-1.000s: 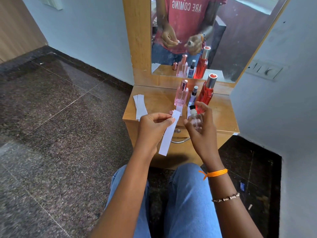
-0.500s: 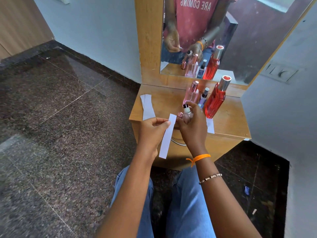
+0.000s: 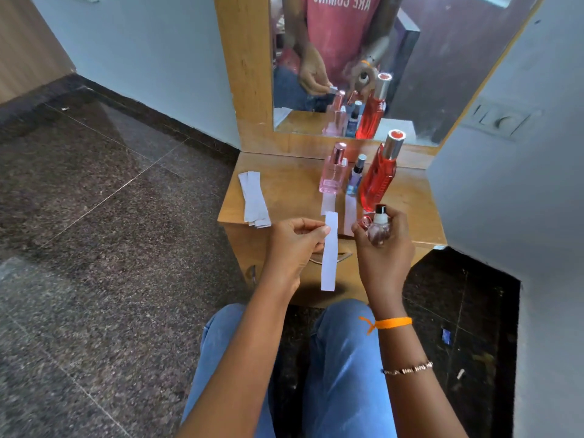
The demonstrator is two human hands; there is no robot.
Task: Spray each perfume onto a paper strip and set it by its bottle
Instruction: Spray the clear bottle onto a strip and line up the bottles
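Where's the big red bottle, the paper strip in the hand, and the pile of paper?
Tall red perfume bottle [image 3: 377, 181], head view, body.
White paper strip [image 3: 328, 260], head view, lower half.
Stack of white paper strips [image 3: 254, 197], head view, middle.

Single head-worn view, angled forward and down, close over hands, dresser top [image 3: 284, 197] beyond.
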